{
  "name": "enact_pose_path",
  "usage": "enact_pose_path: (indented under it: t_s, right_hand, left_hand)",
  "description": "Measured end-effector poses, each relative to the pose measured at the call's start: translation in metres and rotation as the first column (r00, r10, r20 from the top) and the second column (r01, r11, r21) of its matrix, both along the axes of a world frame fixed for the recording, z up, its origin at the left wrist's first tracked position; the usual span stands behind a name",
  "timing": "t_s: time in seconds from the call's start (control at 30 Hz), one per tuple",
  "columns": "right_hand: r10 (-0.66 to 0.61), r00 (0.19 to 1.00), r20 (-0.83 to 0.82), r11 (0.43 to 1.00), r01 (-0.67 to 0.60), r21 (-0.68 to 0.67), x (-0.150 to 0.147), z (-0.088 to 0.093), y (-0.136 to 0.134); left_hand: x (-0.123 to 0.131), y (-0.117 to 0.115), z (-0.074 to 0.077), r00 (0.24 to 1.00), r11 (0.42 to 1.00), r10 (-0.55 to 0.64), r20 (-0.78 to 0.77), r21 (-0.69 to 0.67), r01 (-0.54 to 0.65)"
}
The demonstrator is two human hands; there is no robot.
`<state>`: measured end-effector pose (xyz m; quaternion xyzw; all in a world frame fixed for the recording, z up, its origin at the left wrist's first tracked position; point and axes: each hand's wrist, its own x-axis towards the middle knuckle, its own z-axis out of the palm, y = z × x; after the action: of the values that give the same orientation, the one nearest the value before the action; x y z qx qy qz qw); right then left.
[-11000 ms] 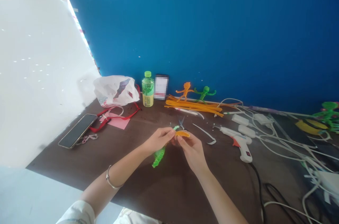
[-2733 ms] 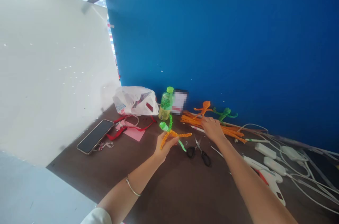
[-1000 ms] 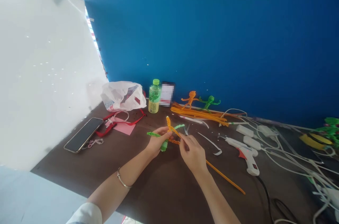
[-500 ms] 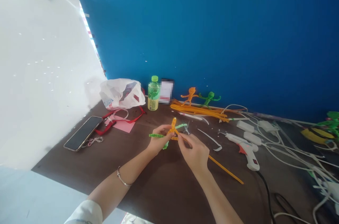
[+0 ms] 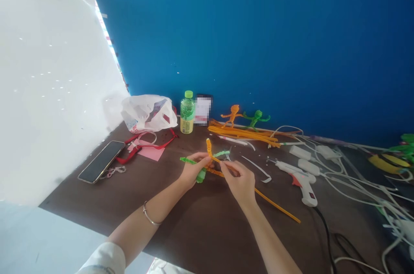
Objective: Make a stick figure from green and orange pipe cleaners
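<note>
My left hand [image 5: 193, 171] is closed around a small green and orange pipe-cleaner figure [image 5: 201, 175]. Green limbs stick out to its left and behind it, and a wound orange piece rises above my thumb. My right hand [image 5: 238, 179] pinches an orange pipe cleaner [image 5: 276, 205] close to the figure. Its long free end runs out past my palm, down to the right over the table. Fingers hide the spot where the orange strand meets the figure.
A glue gun [image 5: 300, 181] lies right, beside tangled white cables [image 5: 352, 183]. Behind are orange pipe cleaners [image 5: 246, 133], an orange figure [image 5: 234, 114], a green figure [image 5: 257, 118] and a bottle [image 5: 187, 112]. A phone [image 5: 101, 162] and plastic bag [image 5: 148, 114] lie left.
The upright orange piece now leans more to the left. My right hand has drawn slightly right, and more orange strand shows between my hands.
</note>
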<state>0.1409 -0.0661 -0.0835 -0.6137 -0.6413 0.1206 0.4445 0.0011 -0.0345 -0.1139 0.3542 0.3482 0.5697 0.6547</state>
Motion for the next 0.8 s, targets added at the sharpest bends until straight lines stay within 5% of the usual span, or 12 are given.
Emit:
enact_pose_path:
  t_s: [0.23,0.37,0.6,0.8]
  right_hand:
    - [0.062,0.993,-0.097,0.987,-0.075,-0.140,0.002,0.000,0.001]
    - [0.187,0.957,-0.220,0.948,-0.235,-0.215,0.011,0.006,0.006]
    - [0.407,0.852,-0.328,0.729,-0.520,-0.445,0.035,0.015,0.020]
    - [0.621,0.756,-0.207,0.535,-0.602,-0.593,0.050,0.029,0.051]
  left_hand:
    - [-0.001,-0.001,0.004,0.998,0.996,0.025,-0.063,-0.078,-0.030]
    - [-0.001,-0.001,0.006,0.999,0.988,-0.001,-0.033,-0.152,-0.004]
    - [-0.003,-0.004,0.006,0.982,0.953,-0.188,0.033,-0.235,0.190]
    - [-0.001,-0.007,0.007,0.950,0.927,-0.313,-0.004,-0.220,0.304]
